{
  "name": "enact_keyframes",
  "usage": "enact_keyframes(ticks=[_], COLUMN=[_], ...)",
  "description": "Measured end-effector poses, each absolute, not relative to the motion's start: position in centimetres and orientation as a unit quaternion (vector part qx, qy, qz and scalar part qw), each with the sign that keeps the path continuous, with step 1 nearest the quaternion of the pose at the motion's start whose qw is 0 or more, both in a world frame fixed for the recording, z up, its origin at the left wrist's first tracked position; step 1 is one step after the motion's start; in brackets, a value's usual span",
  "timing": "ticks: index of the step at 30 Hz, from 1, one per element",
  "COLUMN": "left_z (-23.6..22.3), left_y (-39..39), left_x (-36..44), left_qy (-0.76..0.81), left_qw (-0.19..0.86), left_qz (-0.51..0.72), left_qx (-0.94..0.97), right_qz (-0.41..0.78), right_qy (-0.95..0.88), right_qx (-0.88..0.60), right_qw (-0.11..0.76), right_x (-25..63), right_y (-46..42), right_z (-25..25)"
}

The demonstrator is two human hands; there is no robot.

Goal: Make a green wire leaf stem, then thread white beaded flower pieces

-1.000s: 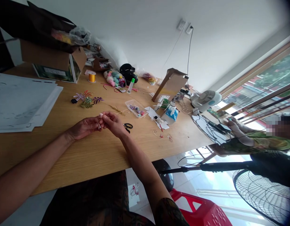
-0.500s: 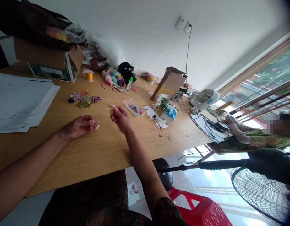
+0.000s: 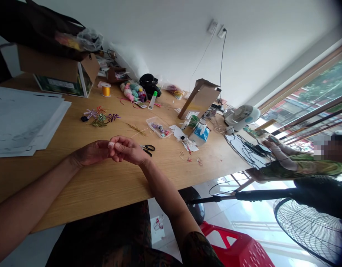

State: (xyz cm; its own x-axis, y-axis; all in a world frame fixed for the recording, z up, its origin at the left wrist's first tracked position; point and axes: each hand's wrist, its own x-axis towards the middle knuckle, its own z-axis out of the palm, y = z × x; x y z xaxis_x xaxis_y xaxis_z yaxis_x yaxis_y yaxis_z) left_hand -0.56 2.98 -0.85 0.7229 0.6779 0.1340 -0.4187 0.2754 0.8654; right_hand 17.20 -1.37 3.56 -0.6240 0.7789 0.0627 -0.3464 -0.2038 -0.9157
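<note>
My left hand (image 3: 90, 152) and my right hand (image 3: 128, 150) meet just above the wooden table (image 3: 112, 181), fingers pinched together on a tiny pale piece (image 3: 111, 144) held between them. It is too small to name. Black scissors (image 3: 147, 148) lie on the table just right of my right hand. A thin golden wire stem (image 3: 137, 129) lies beyond my hands. Small purple, orange and green craft flowers (image 3: 100, 118) lie farther back to the left.
A stack of white paper (image 3: 20, 118) lies at left, a cardboard box (image 3: 59, 72) behind it. A clear bead tray (image 3: 159, 128), tissue pack (image 3: 200, 134), glue bottle (image 3: 152, 100), yellow spool (image 3: 105, 90) and small fan (image 3: 241, 115) crowd the far side. Another person (image 3: 298, 165) sits at right.
Half a second ago my hands were apart, the right one reached out toward the wire stem. My right hand has come back and now touches my left hand again.
</note>
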Motion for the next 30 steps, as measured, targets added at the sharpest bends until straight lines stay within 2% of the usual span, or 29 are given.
enact_keyframes(ticks=[3, 7, 11, 15, 20, 24, 30], left_z=[-0.9, -0.7, 0.1, 0.5, 0.1, 0.2, 1.0], left_y=[3.1, 3.0, 2.8, 3.4, 5.2, 6.3, 7.1], left_x=[-0.9, -0.9, -0.8, -1.4, -2.9, -4.4, -7.1], left_qy=[0.129, 0.16, 0.169, 0.169, 0.185, 0.196, 0.202], left_qw=[0.783, 0.776, 0.766, 0.767, 0.744, 0.732, 0.707], left_qz=[0.249, 0.218, 0.195, 0.292, 0.441, 0.5, 0.57], left_qx=[0.556, 0.57, 0.59, 0.545, 0.468, 0.42, 0.367], right_qz=[0.758, 0.753, 0.716, 0.626, 0.471, 0.39, 0.224], right_qy=[-0.516, -0.533, -0.499, -0.428, -0.295, -0.221, -0.15], right_qx=[-0.185, -0.18, -0.239, -0.267, -0.355, -0.348, -0.415], right_qw=[0.354, 0.34, 0.425, 0.595, 0.751, 0.823, 0.869], right_x=[17.6, 18.1, 19.0, 21.6, 26.0, 28.5, 30.4], right_y=[-1.7, -1.6, -1.0, 0.5, 2.1, 2.8, 2.8], right_z=[3.8, 3.8, 4.0, 5.0, 5.9, 5.4, 4.8])
